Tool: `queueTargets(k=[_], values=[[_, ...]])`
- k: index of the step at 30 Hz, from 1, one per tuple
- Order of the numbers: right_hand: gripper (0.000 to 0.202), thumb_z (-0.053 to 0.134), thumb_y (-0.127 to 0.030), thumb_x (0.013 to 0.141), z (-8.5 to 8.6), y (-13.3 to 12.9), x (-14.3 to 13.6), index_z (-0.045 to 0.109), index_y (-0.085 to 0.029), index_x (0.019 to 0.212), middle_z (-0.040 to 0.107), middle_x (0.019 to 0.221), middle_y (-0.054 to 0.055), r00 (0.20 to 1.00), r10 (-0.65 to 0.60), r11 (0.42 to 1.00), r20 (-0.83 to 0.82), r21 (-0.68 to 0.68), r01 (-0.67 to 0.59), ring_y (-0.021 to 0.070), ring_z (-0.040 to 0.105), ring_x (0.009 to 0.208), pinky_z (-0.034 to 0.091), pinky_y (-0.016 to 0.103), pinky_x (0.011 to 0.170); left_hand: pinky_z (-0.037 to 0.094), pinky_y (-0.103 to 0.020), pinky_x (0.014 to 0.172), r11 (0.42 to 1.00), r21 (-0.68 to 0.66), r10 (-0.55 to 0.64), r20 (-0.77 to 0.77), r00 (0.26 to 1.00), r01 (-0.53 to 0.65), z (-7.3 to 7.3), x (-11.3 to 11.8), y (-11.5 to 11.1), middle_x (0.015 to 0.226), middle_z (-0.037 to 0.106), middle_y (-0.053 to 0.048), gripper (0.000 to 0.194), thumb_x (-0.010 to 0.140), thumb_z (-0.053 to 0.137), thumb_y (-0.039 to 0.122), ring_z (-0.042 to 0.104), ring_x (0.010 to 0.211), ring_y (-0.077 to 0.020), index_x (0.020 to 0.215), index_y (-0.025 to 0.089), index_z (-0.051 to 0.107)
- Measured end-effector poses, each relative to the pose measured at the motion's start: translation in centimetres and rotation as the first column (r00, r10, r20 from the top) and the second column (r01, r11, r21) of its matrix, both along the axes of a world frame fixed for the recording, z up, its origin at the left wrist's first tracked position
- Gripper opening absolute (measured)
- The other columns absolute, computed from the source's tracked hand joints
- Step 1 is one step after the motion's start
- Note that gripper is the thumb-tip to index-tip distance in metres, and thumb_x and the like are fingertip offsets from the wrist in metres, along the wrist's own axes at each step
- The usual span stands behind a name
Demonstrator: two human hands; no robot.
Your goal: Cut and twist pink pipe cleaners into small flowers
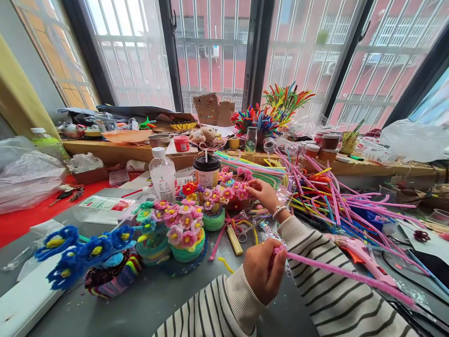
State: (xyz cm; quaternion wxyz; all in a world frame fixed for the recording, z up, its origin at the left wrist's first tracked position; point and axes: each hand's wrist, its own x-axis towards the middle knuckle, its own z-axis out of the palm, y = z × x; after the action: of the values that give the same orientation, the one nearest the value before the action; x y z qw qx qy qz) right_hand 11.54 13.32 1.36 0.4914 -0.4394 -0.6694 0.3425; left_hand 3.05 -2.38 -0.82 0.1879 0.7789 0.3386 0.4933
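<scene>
My left hand (263, 269) is closed round one end of a long pink pipe cleaner (336, 271), which stretches away to the lower right. Beyond it, my right hand (264, 194), with a beaded bracelet at the wrist, pinches at a pink fuzzy flower (241, 189) at the right end of a flower cluster. Left of my hands stand small turquoise pots with pink flowers (185, 224). Farther left are blue fuzzy flowers (96, 250) over a striped multicoloured pot (114, 278).
Scissors (244, 230) and a yellow lighter (234, 240) lie between the pots and my hands. A pink glue gun (365, 260) and heaped pipe cleaners (329, 201) are at the right. A clear bottle (163, 175) and a lidded cup (206, 173) stand behind.
</scene>
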Motion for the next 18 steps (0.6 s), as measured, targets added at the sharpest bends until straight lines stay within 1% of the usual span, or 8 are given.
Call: queueTargets(k=[6,9,11,14,16,18], values=[[0.019,0.055,-0.033,0.063,0.4,0.4,0.2,0.053,-0.016,0.071,0.059,0.066,0.002,0.998,-0.045,0.997,0.039,0.064,0.043,0.0118,0.056,0.055,0.048,0.024,0.048,0.032,-0.021,0.048,1.0,-0.011,-0.002,-0.014,1.0,0.002,0.0,0.0,-0.1,0.05,0.041,0.002,0.023,0.081,0.028,0.024,0.041,0.046,-0.0089,0.073,0.014,0.047],[0.02,0.055,-0.034,0.063,0.5,0.4,0.1,0.054,-0.016,0.071,0.059,0.067,0.002,0.994,-0.082,0.992,0.069,0.102,0.075,0.0126,0.055,0.056,0.047,0.024,0.047,0.033,-0.021,0.048,1.0,-0.014,-0.008,-0.021,1.0,0.008,0.1,-0.1,-0.1,0.051,0.042,0.001,0.023,0.081,0.028,0.024,0.042,0.047,-0.0091,0.072,0.014,0.047],[0.021,0.055,-0.034,0.064,0.6,0.4,0.0,0.054,-0.015,0.074,0.059,0.072,0.003,0.986,-0.146,0.981,0.08,0.144,0.134,0.0126,0.055,0.056,0.046,0.025,0.049,0.033,-0.021,0.048,1.0,-0.012,-0.006,-0.017,1.0,0.006,0.1,-0.1,-0.1,0.051,0.043,0.001,0.023,0.081,0.028,0.025,0.042,0.047,-0.0092,0.072,0.014,0.047],[0.031,0.052,-0.033,0.066,1.0,0.9,-0.1,0.053,-0.013,0.091,0.057,0.08,0.006,0.95,-0.307,0.933,0.063,0.217,0.287,0.0129,0.053,0.059,0.044,0.028,0.056,0.033,-0.021,0.048,1.0,-0.007,-0.001,-0.017,1.0,0.001,0.1,-0.1,-0.1,0.05,0.043,0.001,0.023,0.081,0.028,0.024,0.043,0.046,-0.0091,0.073,0.014,0.047],[0.036,0.051,-0.03,0.068,1.4,1.6,-0.1,0.05,-0.012,0.1,0.057,0.073,0.004,0.913,-0.391,0.899,0.116,0.259,0.352,0.0133,0.052,0.058,0.042,0.028,0.058,0.033,-0.021,0.048,1.0,-0.001,0.002,-0.017,1.0,-0.002,0.1,-0.1,-0.1,0.05,0.043,0.001,0.023,0.081,0.028,0.024,0.043,0.045,-0.0091,0.073,0.014,0.047],[0.033,0.051,-0.028,0.068,2.0,2.3,-0.2,0.053,-0.013,0.098,0.056,0.059,0.0,0.884,-0.415,0.891,0.214,0.29,0.348,0.0132,0.051,0.053,0.041,0.027,0.055,0.034,-0.021,0.047,1.0,0.006,-0.003,-0.015,1.0,0.003,0.0,-0.1,-0.1,0.049,0.044,0.001,0.023,0.081,0.028,0.024,0.043,0.045,-0.0092,0.073,0.014,0.047]])
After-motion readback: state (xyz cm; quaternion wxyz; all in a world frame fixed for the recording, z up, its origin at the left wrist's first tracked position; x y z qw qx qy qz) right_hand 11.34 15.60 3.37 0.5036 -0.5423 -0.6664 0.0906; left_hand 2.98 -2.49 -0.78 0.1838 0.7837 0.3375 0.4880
